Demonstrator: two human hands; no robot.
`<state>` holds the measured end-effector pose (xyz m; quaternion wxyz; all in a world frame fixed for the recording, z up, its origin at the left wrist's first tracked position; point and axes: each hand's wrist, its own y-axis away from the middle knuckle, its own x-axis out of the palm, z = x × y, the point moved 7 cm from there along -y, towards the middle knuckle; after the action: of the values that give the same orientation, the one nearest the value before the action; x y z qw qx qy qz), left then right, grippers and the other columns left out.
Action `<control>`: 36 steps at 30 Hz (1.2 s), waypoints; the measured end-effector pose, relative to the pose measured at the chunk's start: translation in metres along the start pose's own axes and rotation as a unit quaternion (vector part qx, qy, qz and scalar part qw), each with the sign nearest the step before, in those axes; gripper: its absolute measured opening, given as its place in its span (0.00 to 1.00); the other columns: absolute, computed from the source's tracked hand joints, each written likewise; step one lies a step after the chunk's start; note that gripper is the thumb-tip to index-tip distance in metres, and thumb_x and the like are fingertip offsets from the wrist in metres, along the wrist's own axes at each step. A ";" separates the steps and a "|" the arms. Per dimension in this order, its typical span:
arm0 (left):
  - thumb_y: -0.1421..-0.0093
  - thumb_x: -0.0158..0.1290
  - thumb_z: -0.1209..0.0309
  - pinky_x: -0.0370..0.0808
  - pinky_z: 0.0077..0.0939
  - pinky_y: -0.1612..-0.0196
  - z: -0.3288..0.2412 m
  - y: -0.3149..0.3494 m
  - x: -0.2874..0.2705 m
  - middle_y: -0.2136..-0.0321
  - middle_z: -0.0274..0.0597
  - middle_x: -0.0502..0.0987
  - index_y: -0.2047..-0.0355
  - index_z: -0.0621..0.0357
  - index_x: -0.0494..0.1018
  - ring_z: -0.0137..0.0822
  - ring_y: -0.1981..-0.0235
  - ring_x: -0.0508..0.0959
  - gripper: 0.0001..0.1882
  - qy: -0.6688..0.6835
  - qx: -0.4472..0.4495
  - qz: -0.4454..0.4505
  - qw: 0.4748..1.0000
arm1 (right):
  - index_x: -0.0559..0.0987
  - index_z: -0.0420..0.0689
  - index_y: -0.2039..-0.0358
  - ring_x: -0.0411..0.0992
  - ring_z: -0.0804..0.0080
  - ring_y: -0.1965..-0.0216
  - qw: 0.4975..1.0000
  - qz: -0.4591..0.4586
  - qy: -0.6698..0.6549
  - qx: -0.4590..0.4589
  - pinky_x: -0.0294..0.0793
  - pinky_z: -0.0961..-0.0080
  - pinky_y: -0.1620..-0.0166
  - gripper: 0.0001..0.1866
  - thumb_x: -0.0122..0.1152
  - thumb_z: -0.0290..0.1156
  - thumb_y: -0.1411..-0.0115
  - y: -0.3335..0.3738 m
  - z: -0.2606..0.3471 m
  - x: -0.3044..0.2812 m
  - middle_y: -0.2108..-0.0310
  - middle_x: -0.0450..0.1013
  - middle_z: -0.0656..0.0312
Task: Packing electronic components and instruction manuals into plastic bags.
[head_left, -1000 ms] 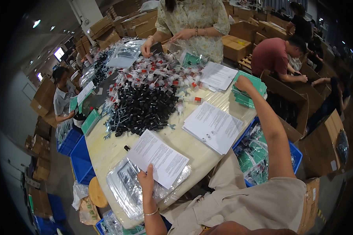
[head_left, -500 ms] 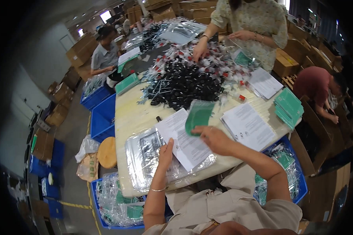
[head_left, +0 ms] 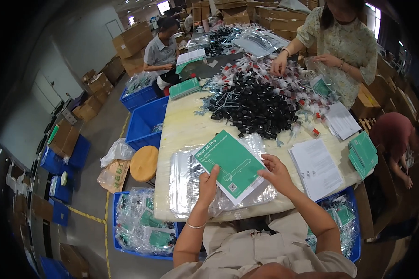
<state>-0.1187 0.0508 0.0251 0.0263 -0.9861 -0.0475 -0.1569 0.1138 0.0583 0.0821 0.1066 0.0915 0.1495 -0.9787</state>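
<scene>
A green printed booklet (head_left: 233,160) lies on top of a white paper sheet, whose edge (head_left: 250,189) shows along its lower right side. My left hand (head_left: 208,187) grips the lower left edge, thumb on top and fingers hidden below. At the right corner my right hand (head_left: 277,173) pinches the booklet. Beneath both is a pile of clear plastic bags (head_left: 184,183) on the pale tabletop. Right of my right hand lies a stack of white printed sheets (head_left: 315,168), and past it a fanned stack of green booklets (head_left: 363,155).
A heap of black-capped parts (head_left: 253,104) covers the table's middle. Blue bins with bagged sets (head_left: 144,228) stand beside the near edge. One co-worker (head_left: 344,51) reaches into the heap; another (head_left: 160,51) sits at the far left. A round wooden stool (head_left: 144,163) stands at the left.
My right hand has brought the green booklet down onto the white sheet in my left hand. Both hands now hold the pair. The view has shifted, moving the scene rightward.
</scene>
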 end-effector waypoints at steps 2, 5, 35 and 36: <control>0.35 0.46 0.65 0.67 0.14 0.64 -0.010 0.007 0.000 0.69 0.29 0.75 0.65 0.66 0.75 0.17 0.68 0.69 0.15 0.003 0.020 -0.033 0.999 | 0.68 0.36 0.50 0.73 0.72 0.59 0.914 0.050 -0.364 0.170 0.72 0.77 0.56 0.20 0.58 0.28 0.42 0.000 -0.022 0.017 0.57 0.73 0.59; 0.35 0.46 0.65 0.67 0.15 0.64 -0.022 0.015 -0.012 0.70 0.29 0.75 0.65 0.66 0.75 0.17 0.67 0.69 0.15 0.020 0.053 -0.083 0.995 | 0.69 0.36 0.51 0.73 0.75 0.60 0.828 0.049 -0.529 0.183 0.74 0.75 0.56 0.19 0.57 0.26 0.42 0.001 -0.015 0.045 0.58 0.73 0.59; 0.59 0.45 0.83 0.74 0.39 0.74 -0.185 0.206 -0.128 0.41 0.52 0.60 0.41 0.61 0.53 0.49 0.67 0.78 0.40 -0.795 0.012 -0.087 0.601 | 0.74 0.33 0.71 0.65 0.76 0.91 0.861 0.444 -0.111 0.223 0.63 0.79 0.88 0.15 0.50 0.35 0.38 -0.003 0.048 0.251 0.83 0.71 0.58; 0.59 0.46 0.83 0.74 0.39 0.74 -0.176 0.206 -0.128 0.41 0.53 0.60 0.40 0.61 0.52 0.50 0.68 0.78 0.41 -0.802 -0.021 -0.087 0.590 | 0.74 0.33 0.71 0.66 0.75 0.90 0.876 0.424 -0.122 0.194 0.64 0.78 0.88 0.16 0.48 0.35 0.37 -0.010 0.047 0.247 0.84 0.71 0.57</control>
<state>-0.2724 -0.1762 0.1449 -0.0572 -0.7043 -0.1316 0.6952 -0.1324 0.0081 0.0768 0.5087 0.0450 -0.1108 -0.8526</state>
